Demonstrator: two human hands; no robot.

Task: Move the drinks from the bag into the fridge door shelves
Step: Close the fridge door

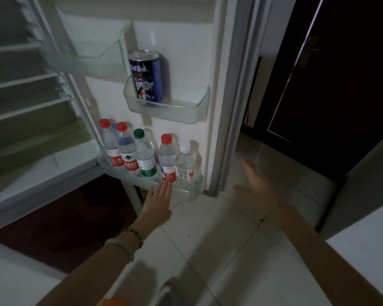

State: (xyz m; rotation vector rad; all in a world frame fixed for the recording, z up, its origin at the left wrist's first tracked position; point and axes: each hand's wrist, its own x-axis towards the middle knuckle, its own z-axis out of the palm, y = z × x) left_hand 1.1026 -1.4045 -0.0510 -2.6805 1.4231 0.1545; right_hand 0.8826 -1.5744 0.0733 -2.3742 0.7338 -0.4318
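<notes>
Pepsi can (146, 77) stood upside down in middle door shelf (199, 100). Below it, bottom door shelf (192, 191) held five water bottles (145, 155); red labels, Chinese print unreadable. Left hand (158, 204) spread, fingertips touching that shelf's front. Right hand (258, 187) spread, empty, blurred, right of it.

5 water bottles (146, 155) are stood upright in a row on the bottom door shelf (186, 191): 3 red caps, 1 green, 1 white. A blue Pepsi can (146, 77) is stood upside down on the middle door shelf (181, 111).
</notes>
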